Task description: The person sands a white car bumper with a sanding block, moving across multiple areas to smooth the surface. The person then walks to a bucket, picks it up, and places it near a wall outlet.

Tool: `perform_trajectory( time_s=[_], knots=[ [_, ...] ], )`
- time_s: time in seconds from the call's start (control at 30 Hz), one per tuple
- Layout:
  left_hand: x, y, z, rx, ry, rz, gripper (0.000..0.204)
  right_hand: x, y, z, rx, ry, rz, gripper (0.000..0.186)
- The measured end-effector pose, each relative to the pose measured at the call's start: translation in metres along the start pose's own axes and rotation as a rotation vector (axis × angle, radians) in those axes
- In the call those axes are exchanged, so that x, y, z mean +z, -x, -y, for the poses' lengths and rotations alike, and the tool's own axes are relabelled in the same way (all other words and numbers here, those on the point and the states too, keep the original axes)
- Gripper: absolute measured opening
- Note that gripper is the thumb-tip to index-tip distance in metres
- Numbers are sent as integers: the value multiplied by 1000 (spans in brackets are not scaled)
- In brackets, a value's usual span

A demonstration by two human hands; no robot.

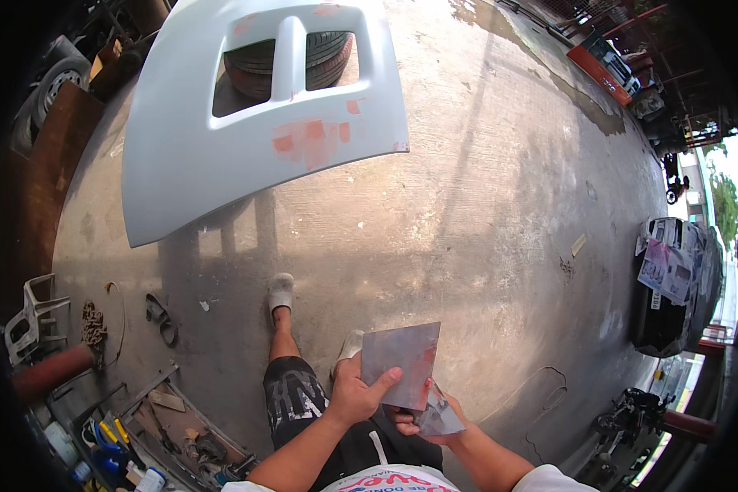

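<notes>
Through my head view, I see the left hand (357,398) gripping a flat grey plate (398,361), its thumb laid across the near part of the face and the fingers hidden behind. The plate is roughly rectangular, held tilted in front of the body, with reddish smears along its right side. Just beside it, the right hand (455,410) is closed around a smaller grey piece (440,418), fingers curled at its left edge. The plate's lower right corner overlaps that hand from where I look, and I cannot tell whether the two pieces touch.

Below the hands I have a white shirt (394,480) with printing and dark shorts (295,394) patterned in white. Past them, one pale shoe (281,291) stands on the concrete floor (467,238); the other is partly behind the plate.

Farther ahead, to the upper left and well apart from the hands, I have a pale blue-grey panel (180,164) with two openings and reddish patches (312,143) near its closest edge. Tires (250,59) show through the openings.

Out at my left rim sit a white plastic chair (41,312), a black strap (162,320) on the floor and yellow-handled tools (115,430). At my right rim is a dark car (660,320) with sheets (668,271) over it.
</notes>
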State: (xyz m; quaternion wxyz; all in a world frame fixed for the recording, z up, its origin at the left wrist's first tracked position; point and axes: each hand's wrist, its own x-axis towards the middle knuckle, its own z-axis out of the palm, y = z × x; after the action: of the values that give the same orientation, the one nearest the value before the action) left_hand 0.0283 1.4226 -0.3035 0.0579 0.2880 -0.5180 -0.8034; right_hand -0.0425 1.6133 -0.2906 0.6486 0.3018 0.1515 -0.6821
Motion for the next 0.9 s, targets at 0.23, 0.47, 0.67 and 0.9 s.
perform_trajectory(
  time_s=[0.23, 0.47, 0.67, 0.9],
  knots=[
    [91, -27, 3, -94, -143, 292, 37, -72, -18, 118, -82, 18, 84, 62],
    [75, -175, -22, -18, -70, -193, 36, -20, -59, 267, -427, 156, -459, 38],
    [98, -312, -75, 184, -389, -266, 31, 100, -72, 385, -838, 1442, -333, 25],
    [146, -423, -124, 335, -557, -296, 25, 187, -124, 484, -853, 2320, -70, 51]
  ],
)
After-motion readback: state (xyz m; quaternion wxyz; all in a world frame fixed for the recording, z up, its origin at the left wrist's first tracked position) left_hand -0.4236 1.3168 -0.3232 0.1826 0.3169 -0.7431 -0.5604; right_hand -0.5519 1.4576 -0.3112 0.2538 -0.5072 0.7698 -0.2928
